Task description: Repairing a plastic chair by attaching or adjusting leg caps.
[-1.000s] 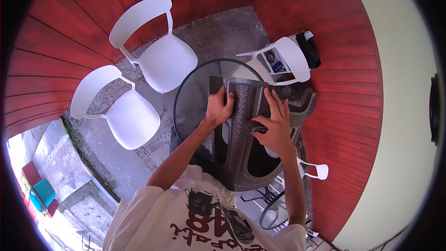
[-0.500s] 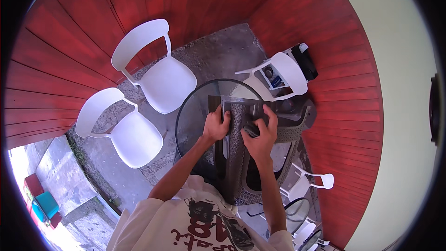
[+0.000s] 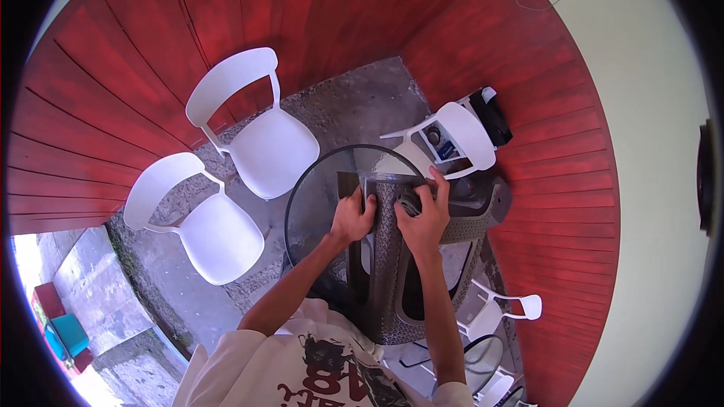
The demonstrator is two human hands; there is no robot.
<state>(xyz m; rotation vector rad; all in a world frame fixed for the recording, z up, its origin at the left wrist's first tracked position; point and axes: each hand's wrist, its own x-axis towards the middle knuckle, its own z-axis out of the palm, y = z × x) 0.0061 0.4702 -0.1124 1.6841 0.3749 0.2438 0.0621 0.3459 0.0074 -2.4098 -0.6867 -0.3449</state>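
A dark brown plastic chair with a woven-pattern surface (image 3: 386, 271) lies tipped over on a round glass table (image 3: 309, 181) in front of me. My left hand (image 3: 353, 216) is closed around the edge of one of the chair's long parts, thumb on its near face. My right hand (image 3: 426, 218) is closed on a small dark rounded object (image 3: 409, 202), pressed against the chair's textured surface. Its index finger points up and away from the grip. My fingers cover much of that object, so its exact kind cannot be made out.
Two white chairs (image 3: 275, 154) stand on the left over the concrete floor (image 3: 354, 117). Another white chair (image 3: 467, 136) at the far right stands by small items and a black bag (image 3: 490, 117). Red plank walls (image 3: 558, 173) curve round. More white chairs (image 3: 490, 313) stand lower right.
The whole view has tilted slightly, so the scene sits lower. My right hand has slid a little toward the far end of the chair part; my left hand keeps its hold.
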